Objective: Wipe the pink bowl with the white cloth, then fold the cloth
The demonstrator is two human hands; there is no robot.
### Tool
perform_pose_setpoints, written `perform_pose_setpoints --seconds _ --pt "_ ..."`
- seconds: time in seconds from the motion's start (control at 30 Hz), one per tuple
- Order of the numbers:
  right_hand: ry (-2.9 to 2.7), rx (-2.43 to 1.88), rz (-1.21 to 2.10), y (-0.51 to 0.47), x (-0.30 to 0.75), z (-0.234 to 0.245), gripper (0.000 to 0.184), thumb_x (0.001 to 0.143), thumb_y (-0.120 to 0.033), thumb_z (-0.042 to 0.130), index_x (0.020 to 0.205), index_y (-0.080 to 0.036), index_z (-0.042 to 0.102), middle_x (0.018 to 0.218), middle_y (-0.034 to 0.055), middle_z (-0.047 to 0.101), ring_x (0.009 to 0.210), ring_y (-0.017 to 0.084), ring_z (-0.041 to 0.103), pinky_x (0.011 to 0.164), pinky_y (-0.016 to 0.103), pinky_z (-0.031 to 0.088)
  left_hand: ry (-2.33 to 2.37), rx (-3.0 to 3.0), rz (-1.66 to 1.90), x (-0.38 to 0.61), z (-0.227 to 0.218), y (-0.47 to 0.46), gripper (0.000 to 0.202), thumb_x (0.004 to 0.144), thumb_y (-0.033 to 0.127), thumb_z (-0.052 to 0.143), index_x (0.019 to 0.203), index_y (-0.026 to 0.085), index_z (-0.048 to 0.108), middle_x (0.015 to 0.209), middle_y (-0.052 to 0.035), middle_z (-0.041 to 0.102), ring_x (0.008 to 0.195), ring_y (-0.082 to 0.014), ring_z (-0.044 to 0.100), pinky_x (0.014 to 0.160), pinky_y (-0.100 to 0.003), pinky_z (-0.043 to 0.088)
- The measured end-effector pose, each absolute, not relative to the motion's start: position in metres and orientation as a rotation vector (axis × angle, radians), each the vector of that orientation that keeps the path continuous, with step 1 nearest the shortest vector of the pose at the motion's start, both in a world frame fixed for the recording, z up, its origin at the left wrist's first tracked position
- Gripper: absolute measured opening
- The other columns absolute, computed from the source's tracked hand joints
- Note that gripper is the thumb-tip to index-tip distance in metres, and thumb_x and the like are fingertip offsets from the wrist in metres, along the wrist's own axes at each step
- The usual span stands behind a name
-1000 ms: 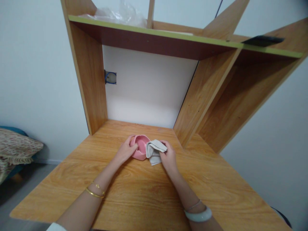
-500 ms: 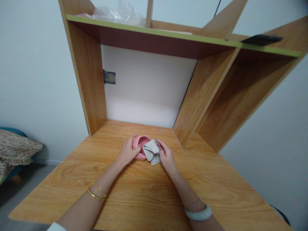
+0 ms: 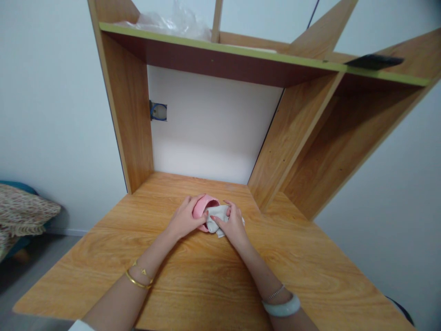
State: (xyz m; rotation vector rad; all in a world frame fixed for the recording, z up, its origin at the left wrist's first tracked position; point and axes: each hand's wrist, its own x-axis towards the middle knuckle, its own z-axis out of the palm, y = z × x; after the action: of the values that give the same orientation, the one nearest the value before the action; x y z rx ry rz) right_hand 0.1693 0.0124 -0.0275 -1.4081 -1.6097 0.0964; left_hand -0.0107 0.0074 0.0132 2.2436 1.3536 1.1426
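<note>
Nearest, at the lower left, is the edge of a pale sleeve [image 3: 81, 326]. A smooth gold bangle [image 3: 138, 282] and a thin gold chain circle the left wrist; a fine beaded bracelet [image 3: 275, 293] and a thick, polished, whitish bangle [image 3: 281, 309] circle the right.

Beyond them, over the wood-grain desktop [image 3: 206, 285], the left hand [image 3: 183, 218] is clamped on a pink bowl [image 3: 200, 210], fingers around its outer wall and thumb at the rim. The bowl is smooth and glossy, tilted with its mouth toward the right hand [image 3: 236, 230], near the middle of the desk. The right hand pinches a soft, folded, light grey cloth [image 3: 219, 212] between thumb and fingers; the cloth bunches at the bowl's mouth, but how far inside it reaches is hidden.

Off to the left, a patterned throw [image 3: 27, 214] with a fringed edge drapes over something blue.

Behind the desk stands a plain white back panel [image 3: 213, 133], with a square recess [image 3: 159, 111] holding blue wire. Above, a green-edged shelf [image 3: 223, 64] bears a crumpled, translucent plastic bag [image 3: 172, 26] and, farther right, a flat black object [image 3: 374, 61].
</note>
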Motion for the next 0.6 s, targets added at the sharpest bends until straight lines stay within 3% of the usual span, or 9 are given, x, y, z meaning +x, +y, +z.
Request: perform_pose_setpoints --seconds 0.1,0.27,0.6 --pt "-1.64 -1.516 0.091 0.01 0.169 -0.028 0.072 0.063 -0.04 0.063 0.124 -0.013 0.036 0.09 0.007 0.059 0.084 0.022 0.055 0.072 0.034 0.044 1.292 2.33 1.069 -0.01 0.017 0.002 0.059 0.069 0.028 0.056 0.126 0.024 0.042 0.103 -0.0049 0.051 0.092 -0.0207 0.054 0.083 -0.033 0.043" --pt "-1.709 -1.703 0.187 0.005 0.165 -0.021 0.074 0.072 -0.035 0.055 0.134 -0.013 0.022 0.093 0.0086 0.063 0.085 0.022 0.059 0.069 0.029 0.041 1.27 2.435 0.947 -0.009 0.021 -0.002 0.068 0.066 0.027 0.059 0.131 0.028 0.037 0.093 -0.0023 0.05 0.082 -0.019 0.055 0.077 -0.03 0.044" --pt "-1.778 -1.907 0.173 0.002 0.163 -0.011 0.067 0.08 -0.032 0.045 0.138 -0.012 0.017 0.094 0.0127 0.065 0.087 0.026 0.06 0.068 0.03 0.04 1.257 2.489 0.942 -0.01 0.021 -0.002 0.067 0.067 0.029 0.058 0.131 0.025 0.038 0.091 -0.0035 0.052 0.085 -0.02 0.054 0.08 -0.031 0.043"
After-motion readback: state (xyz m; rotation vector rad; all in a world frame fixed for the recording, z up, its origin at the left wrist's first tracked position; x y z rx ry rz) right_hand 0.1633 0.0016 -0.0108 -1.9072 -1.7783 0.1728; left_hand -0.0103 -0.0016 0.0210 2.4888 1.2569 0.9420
